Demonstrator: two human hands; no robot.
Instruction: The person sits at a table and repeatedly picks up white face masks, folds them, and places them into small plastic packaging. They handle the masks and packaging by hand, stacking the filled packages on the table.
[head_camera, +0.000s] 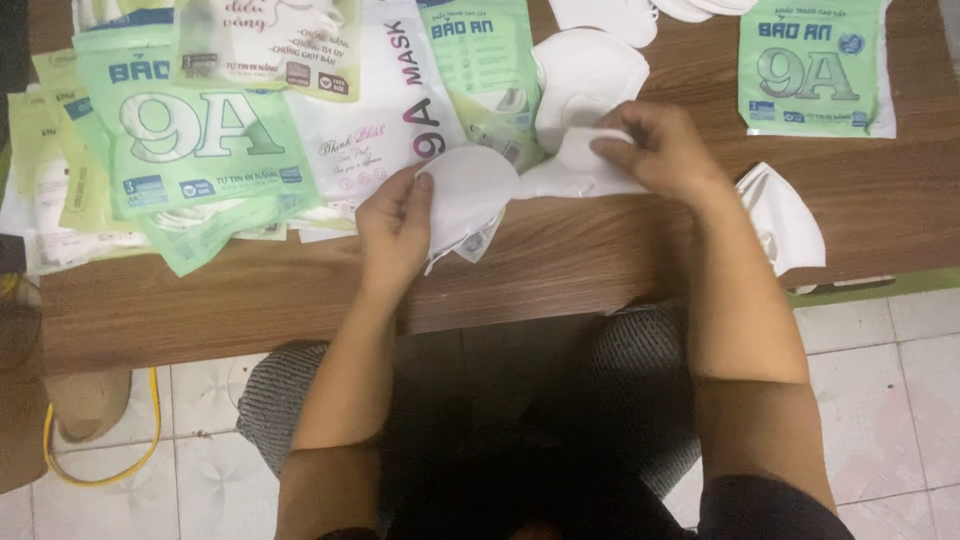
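My left hand (395, 230) grips the left end of a white face mask (470, 190) just above the front edge of a low wooden table (600, 260). My right hand (660, 150) pinches the other end of the same mask, where a folded white strap part (580, 165) shows. The mask is stretched between both hands. Behind it lies a stack of white masks (585, 75). Another white mask (785, 220) rests at the table's front edge, right of my right forearm.
Several green and white mask packets (190, 130) overlap on the table's left side, and one green packet (810, 65) lies at the back right. More white masks (610, 15) sit at the far edge. Below are my knees, a tiled floor (880, 390) and a yellow cable (100, 470).
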